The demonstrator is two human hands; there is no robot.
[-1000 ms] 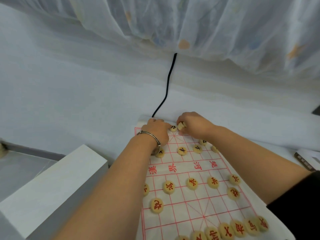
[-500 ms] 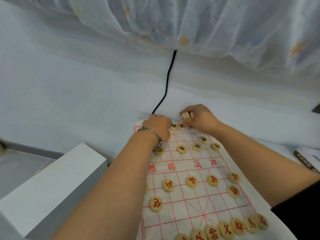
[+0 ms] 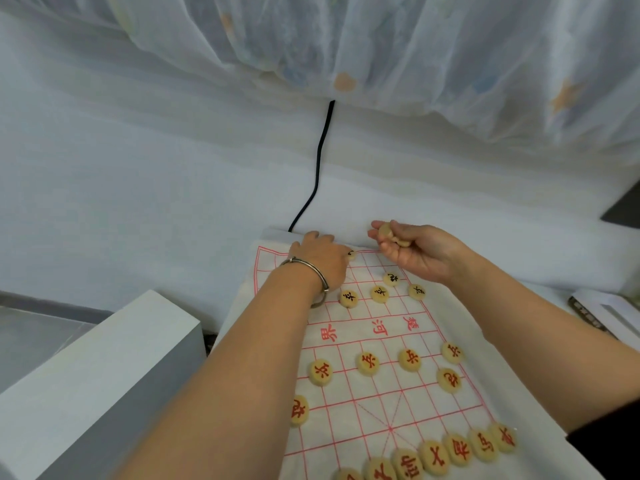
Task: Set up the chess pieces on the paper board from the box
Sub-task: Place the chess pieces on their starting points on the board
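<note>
near red-lettered row of round pale wooden pieces (image 3: 433,459) complete on cream paper board (image 3: 450,323); far row barely begun; left hand (image 3: 320,258) sets one piece, right hand (image 3: 415,251) clamped on spare pieces (image 3: 388,233)

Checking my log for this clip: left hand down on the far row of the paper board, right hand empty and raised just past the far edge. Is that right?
Not quite. The right hand is not empty: the head view shows it holding pale round chess pieces in its fingers, raised near the far edge of the paper board. The left hand is indeed down on the far row.
</note>
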